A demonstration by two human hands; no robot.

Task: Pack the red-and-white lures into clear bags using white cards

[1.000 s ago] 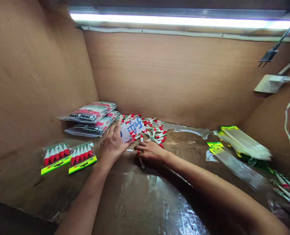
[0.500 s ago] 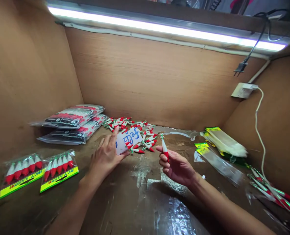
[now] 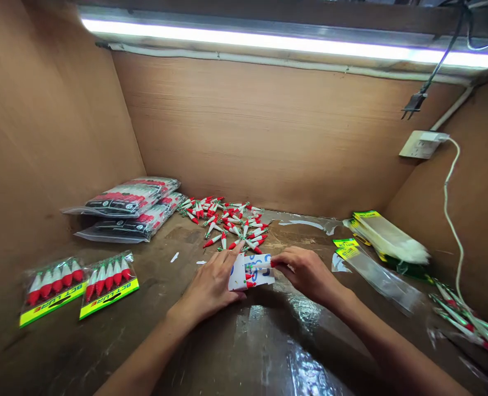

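Note:
My left hand grips a folded white card with blue lettering, its fingers wrapped on the card's left side. Several small red-and-white fishing lures lie in the card's fold. From the right, my right hand pinches a fishing lure by its red tip, with its white body over the card. Just behind the hands spreads a loose pile of the same lures, red and white with green prongs.
Two filled lure packs with yellow labels lie at left, before stacked plastic bags of lures. On the right are clear sleeves, more packaging and long lures. A black plug hangs above a wall socket.
My left hand has drawn the card right and nearer, away from the pile. My right hand has turned the upright lure sideways and brought it to the card.

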